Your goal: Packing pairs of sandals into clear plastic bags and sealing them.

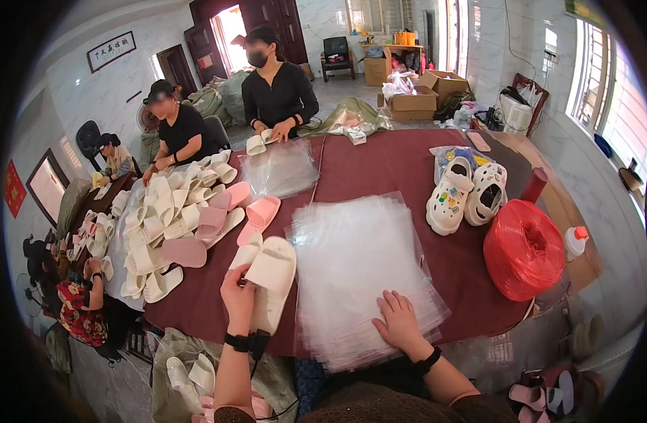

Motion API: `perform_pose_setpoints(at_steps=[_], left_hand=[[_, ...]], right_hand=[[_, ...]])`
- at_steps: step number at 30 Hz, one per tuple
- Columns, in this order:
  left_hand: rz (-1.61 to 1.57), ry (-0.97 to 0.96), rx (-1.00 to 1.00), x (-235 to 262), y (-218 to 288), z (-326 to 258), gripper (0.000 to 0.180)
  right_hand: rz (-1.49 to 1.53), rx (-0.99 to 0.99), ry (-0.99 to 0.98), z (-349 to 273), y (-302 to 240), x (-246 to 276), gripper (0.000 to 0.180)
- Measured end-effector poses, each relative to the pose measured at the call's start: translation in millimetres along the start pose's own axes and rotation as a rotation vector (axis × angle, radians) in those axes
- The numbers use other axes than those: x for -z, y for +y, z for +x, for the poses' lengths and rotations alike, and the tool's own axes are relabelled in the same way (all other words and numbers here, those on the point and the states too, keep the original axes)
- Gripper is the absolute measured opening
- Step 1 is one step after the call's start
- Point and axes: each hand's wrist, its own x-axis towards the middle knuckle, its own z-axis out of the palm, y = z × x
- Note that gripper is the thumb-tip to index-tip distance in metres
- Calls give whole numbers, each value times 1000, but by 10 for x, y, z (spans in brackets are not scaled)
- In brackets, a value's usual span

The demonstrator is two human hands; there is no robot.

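My left hand is closed on the side of a cream slide sandal at the near edge of the table. Another cream slide lies partly beneath or behind it, largely hidden. Fingers spread, my right hand rests flat on the lower right part of a stack of clear plastic bags. Just beyond the held sandal lies a pink slide. To the left spreads a big heap of cream slides with a few pink ones mixed in.
The table has a maroon cloth. White clogs, a red twine roll and a white bottle stand right. A person across the table handles slides beside more clear bags. Other people work left. A sack of slides sits below.
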Motion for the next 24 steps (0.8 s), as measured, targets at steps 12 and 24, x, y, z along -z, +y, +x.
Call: perform_pose_setpoints(at_steps=[12, 24], left_hand=[[-222, -212, 151, -1351, 617, -693, 46], [384, -547, -275, -1090, 139, -1185, 64]], right_hand=[[526, -97, 167, 23, -76, 381, 45], [133, -128, 213, 75, 35, 592, 43]])
